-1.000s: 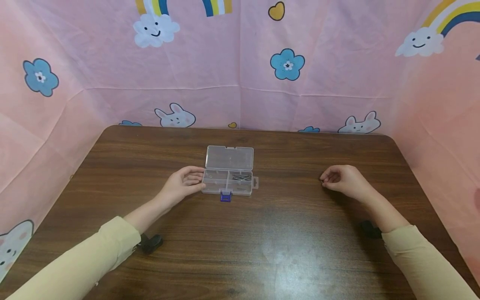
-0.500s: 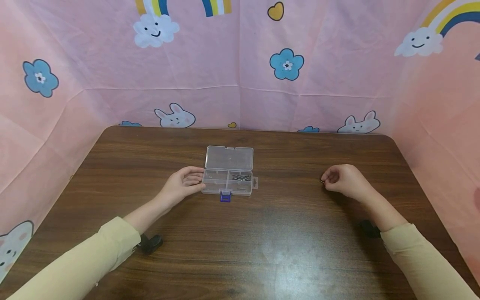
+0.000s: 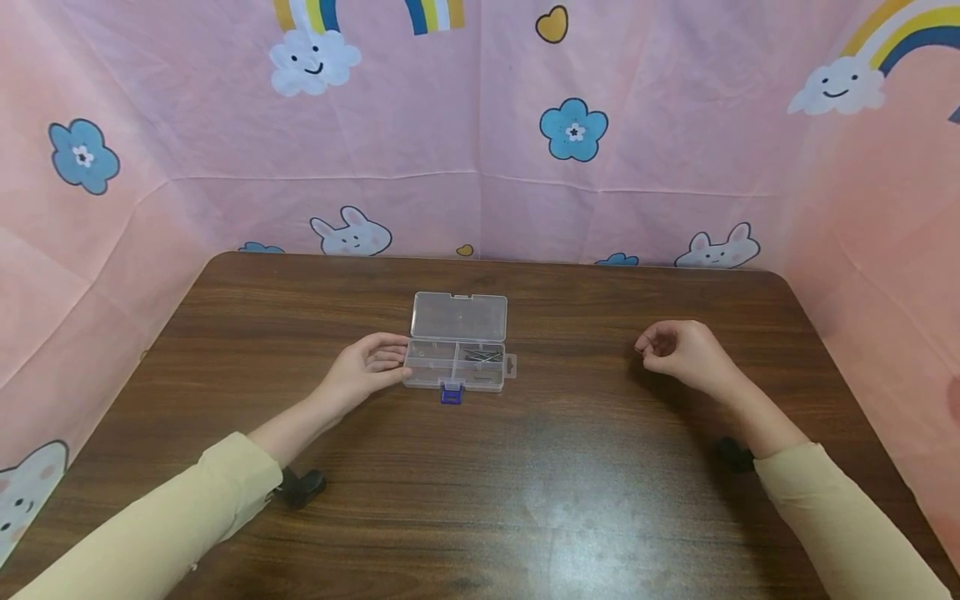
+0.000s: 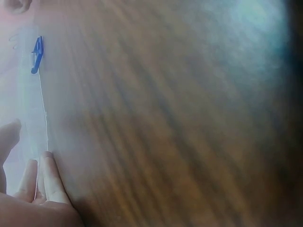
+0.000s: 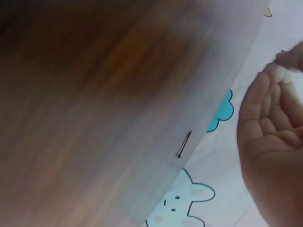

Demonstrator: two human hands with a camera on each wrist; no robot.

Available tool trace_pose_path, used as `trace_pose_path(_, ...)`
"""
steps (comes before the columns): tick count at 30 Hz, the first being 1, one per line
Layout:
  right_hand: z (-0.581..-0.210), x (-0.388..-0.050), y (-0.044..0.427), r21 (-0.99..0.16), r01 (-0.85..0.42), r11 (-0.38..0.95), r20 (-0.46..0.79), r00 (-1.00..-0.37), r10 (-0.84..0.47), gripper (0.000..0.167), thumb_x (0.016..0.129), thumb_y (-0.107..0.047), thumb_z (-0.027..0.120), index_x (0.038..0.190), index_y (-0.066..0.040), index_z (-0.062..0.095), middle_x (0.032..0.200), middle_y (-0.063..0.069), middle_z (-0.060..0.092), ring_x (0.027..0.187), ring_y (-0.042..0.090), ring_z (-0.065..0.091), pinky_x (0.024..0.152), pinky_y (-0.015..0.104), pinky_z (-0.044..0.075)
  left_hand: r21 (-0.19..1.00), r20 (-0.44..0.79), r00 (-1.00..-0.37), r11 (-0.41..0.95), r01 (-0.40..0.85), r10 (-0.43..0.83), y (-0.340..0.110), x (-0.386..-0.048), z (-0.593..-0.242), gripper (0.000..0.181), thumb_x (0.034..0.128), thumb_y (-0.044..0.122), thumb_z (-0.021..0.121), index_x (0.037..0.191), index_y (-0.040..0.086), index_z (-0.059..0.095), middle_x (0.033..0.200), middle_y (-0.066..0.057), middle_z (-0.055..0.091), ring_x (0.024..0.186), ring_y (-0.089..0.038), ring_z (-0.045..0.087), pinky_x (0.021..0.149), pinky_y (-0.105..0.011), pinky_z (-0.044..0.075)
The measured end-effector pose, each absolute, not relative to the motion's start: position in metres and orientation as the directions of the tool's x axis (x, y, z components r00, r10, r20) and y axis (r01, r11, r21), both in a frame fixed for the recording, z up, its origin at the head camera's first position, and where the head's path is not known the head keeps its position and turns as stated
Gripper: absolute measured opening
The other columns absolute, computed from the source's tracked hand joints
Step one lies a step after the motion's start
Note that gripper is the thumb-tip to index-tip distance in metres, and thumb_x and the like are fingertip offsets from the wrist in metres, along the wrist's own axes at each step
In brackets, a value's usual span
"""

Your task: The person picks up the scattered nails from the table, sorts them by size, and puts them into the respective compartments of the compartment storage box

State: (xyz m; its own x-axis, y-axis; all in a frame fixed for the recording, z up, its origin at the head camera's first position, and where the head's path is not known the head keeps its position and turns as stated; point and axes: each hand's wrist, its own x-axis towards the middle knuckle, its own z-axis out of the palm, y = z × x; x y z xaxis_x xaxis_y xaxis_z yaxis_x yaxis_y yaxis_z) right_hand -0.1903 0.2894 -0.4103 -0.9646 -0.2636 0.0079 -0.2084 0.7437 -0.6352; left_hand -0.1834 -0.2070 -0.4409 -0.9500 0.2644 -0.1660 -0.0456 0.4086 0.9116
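Observation:
A clear plastic compartment box stands on the wooden table with its lid raised behind it. My left hand holds the box's left end, thumb at the front and fingers behind. Several thin nails lie in its back right compartment. Off to the right, my right hand is just above the table, thumb and forefinger pinched together. In the right wrist view a tiny dark tip of a nail shows at those fingertips; most of it is hidden. Another nail lies on the table there.
A blue latch hangs from the box's front edge, and a hanging tab juts from its right end. The brown table ends at pink patterned cloth at the back and sides.
My right hand has lifted slightly and shifted a little left from the table with its pinched fingertips. The left hand and the box have stayed in place.

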Motion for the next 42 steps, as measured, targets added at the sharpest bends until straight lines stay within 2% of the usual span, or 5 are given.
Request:
trace_pose_path(5, -0.406, -0.194, 0.274, -0.663, -0.211, 0.718, 0.002, -0.960, -0.280, 0.013, 0.087, 0.004, 0.072, 0.099, 0.001, 0.077, 0.092, 0.012, 0.077, 0.078, 0.007, 0.063, 0.068, 0.017, 0.052, 0.914, -0.153, -0.952, 0.403, -0.036, 0.263, -0.207, -0.183, -0.442, 0.055, 0.0984, 0.009, 0.076, 0.147, -0.005, 0.054, 0.144, -0.028, 0.061, 0.131, -0.039, 0.062, 0.103, -0.015, 0.054)
trace_pose_path(21, -0.403, -0.211, 0.215, -0.727, -0.265, 0.634, 0.026, -0.933, -0.360, 0.014, 0.088, 0.004, 0.069, 0.099, 0.000, 0.077, 0.093, 0.011, 0.077, 0.082, 0.020, 0.063, 0.070, 0.022, 0.053, 0.915, -0.154, -0.952, 0.403, -0.035, 0.265, -0.205, -0.186, -0.440, 0.054, 0.0981, 0.009, 0.076, 0.146, -0.005, 0.055, 0.143, -0.028, 0.061, 0.131, -0.038, 0.062, 0.099, -0.010, 0.053)
trace_pose_path(29, -0.402, -0.217, 0.186, -0.755, -0.310, 0.578, 0.062, -0.911, -0.408, 0.013, 0.088, 0.005, 0.070, 0.098, 0.001, 0.077, 0.090, 0.011, 0.075, 0.078, 0.017, 0.061, 0.068, 0.023, 0.051, 0.916, -0.155, -0.953, 0.399, -0.040, 0.261, -0.206, -0.184, -0.441, 0.054, 0.0980, 0.007, 0.076, 0.146, -0.006, 0.054, 0.143, -0.029, 0.061, 0.130, -0.039, 0.062, 0.100, -0.010, 0.053)
trace_pose_path(38, -0.398, -0.216, 0.152, -0.821, -0.302, 0.485, 0.064, -0.892, -0.448, 0.015, 0.085, 0.008, 0.068, 0.097, 0.006, 0.076, 0.087, 0.012, 0.073, 0.077, 0.019, 0.059, 0.068, 0.022, 0.051, 0.923, -0.148, -0.953, 0.383, -0.037, 0.264, -0.207, -0.184, -0.442, 0.054, 0.0976, 0.006, 0.076, 0.146, -0.006, 0.054, 0.142, -0.029, 0.061, 0.130, -0.039, 0.062, 0.098, -0.008, 0.053)
trace_pose_path(42, -0.401, -0.216, 0.142, -0.831, -0.300, 0.469, 0.059, -0.885, -0.461, 0.014, 0.085, 0.007, 0.069, 0.096, 0.004, 0.076, 0.087, 0.012, 0.072, 0.077, 0.018, 0.058, 0.068, 0.022, 0.050, 0.923, -0.150, -0.952, 0.384, -0.037, 0.268, -0.207, -0.184, -0.442, 0.054, 0.0979, 0.007, 0.076, 0.146, -0.006, 0.054, 0.143, -0.028, 0.060, 0.130, -0.039, 0.062, 0.100, -0.009, 0.053)
